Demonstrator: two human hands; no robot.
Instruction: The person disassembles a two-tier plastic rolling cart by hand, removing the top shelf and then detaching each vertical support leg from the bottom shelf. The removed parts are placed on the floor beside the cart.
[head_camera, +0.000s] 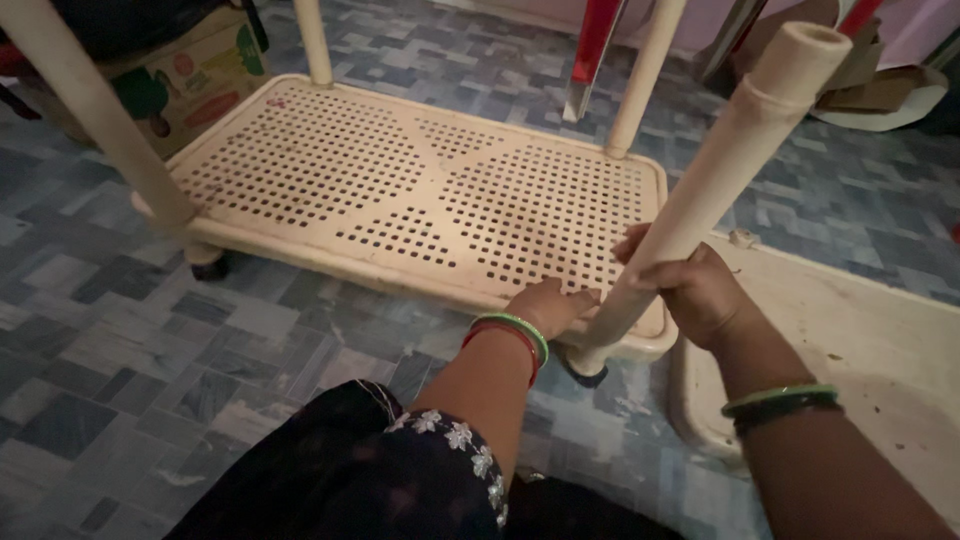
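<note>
A cream plastic shelf (330, 170) with many small holes lies on the floor, with cream tube legs rising from its corners. My right hand (690, 290) is wrapped around the lower part of the near right leg (730, 160), which leans up to the right. My left hand (548, 305) rests flat on the shelf's front right corner, just beside the base of that leg, holding nothing. Both wrists wear green and red bangles. A small black wheel (585, 375) shows under that corner.
A second cream plastic panel (880, 340) lies on the floor at right, under my right forearm. Another leg (90, 110) stands at near left, two more at the back. A printed cardboard box (190, 80) sits at back left, cardboard scraps at back right. The floor is blue-grey tile.
</note>
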